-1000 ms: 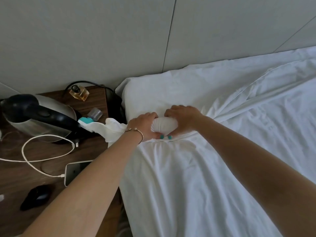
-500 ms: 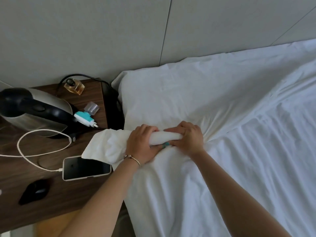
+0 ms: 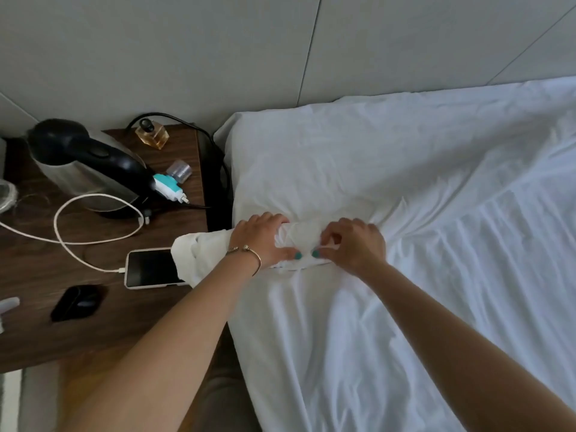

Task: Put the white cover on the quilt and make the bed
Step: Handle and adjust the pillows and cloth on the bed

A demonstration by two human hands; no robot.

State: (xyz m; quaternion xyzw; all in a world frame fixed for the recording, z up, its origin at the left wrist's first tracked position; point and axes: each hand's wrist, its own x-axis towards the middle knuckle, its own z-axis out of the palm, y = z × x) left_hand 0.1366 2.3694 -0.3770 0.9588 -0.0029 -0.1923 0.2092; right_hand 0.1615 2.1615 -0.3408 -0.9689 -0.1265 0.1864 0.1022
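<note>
The white cover (image 3: 420, 244) lies spread and creased over the bed. At the bed's near left corner a bunched roll of quilt and cover (image 3: 300, 240) sticks out sideways, its loose end (image 3: 199, 257) hanging over the bedside table. My left hand (image 3: 265, 240) grips the roll from the left, fingers curled over its top and thumb below. Just to the right, my right hand (image 3: 353, 243) pinches the cover fabric with curled fingers. The thumbs nearly touch. The quilt inside the cover is mostly hidden.
A dark wooden bedside table (image 3: 93, 322) stands left of the bed with a kettle (image 3: 84, 166), a phone (image 3: 152, 269) on a white cable (image 3: 78, 241), a perfume bottle (image 3: 152, 135), a teal plug (image 3: 168, 188) and a black mouse (image 3: 78, 302). A grey panelled wall (image 3: 218, 57) is behind.
Both hands have drawn the bunched corner toward me and to the left, and its loose end now lies over the phone. My right hand has loosened from a full grip to a pinch.
</note>
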